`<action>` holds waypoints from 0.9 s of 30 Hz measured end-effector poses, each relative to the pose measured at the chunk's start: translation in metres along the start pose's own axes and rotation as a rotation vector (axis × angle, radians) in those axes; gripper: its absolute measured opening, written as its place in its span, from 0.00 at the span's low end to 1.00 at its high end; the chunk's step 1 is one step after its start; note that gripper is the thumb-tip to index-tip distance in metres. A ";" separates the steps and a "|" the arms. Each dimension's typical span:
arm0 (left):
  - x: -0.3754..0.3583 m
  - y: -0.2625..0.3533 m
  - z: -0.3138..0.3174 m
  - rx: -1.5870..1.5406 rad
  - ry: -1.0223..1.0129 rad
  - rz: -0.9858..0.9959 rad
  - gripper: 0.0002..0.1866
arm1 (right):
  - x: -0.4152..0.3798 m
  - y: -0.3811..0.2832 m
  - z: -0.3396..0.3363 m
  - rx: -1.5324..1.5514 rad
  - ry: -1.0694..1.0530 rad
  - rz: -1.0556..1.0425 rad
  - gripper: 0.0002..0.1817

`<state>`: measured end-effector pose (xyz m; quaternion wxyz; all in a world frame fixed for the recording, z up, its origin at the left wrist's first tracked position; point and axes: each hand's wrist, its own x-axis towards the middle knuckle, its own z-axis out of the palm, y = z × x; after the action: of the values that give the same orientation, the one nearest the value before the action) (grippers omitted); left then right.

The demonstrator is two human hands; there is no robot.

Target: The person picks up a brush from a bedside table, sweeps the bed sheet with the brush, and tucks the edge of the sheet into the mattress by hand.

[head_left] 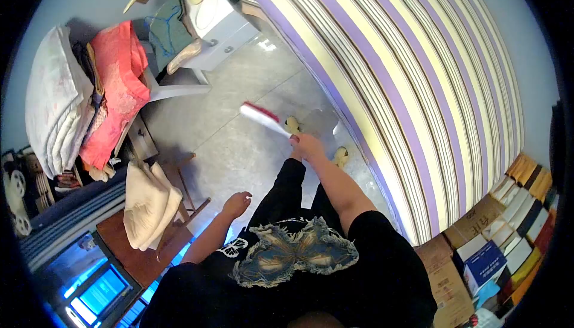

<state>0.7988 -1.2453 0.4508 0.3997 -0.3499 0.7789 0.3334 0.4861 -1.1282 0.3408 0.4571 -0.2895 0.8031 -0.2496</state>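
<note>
My right hand [308,147] is wrapped round the handle of a bed brush [263,116] with a white body and red bristles. The brush is held out in front of me above the floor, its head pointing to the upper left and slightly blurred. To its right is a bed with a striped sheet [382,83] in purple, yellow, white and brown; the brush is apart from it. My left hand [238,204] hangs at my side with loosely bent fingers and nothing in it, near a wooden chair [190,205].
A folded cream cloth [149,205] lies on the chair. Folded bedding [60,107] and a coral-red quilt [118,83] are stacked at left. A white cabinet [218,41] stands at the back. Boxes [483,265] and books line the right side. Grey floor [230,143] lies ahead.
</note>
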 end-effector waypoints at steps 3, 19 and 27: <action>-0.001 -0.031 -0.010 -0.045 0.038 -0.043 0.16 | 0.019 -0.022 -0.020 0.131 0.099 0.010 0.17; 0.020 -0.137 -0.021 -0.277 -0.093 0.062 0.15 | 0.185 -0.001 -0.013 0.127 0.287 0.042 0.25; 0.080 -0.045 -0.202 -0.393 0.394 0.008 0.14 | 0.225 -0.123 -0.147 0.234 0.344 -0.046 0.18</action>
<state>0.7219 -1.4525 0.4639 0.1638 -0.4758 0.7632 0.4053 0.2928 -1.3511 0.3580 0.3379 -0.2057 0.8281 -0.3972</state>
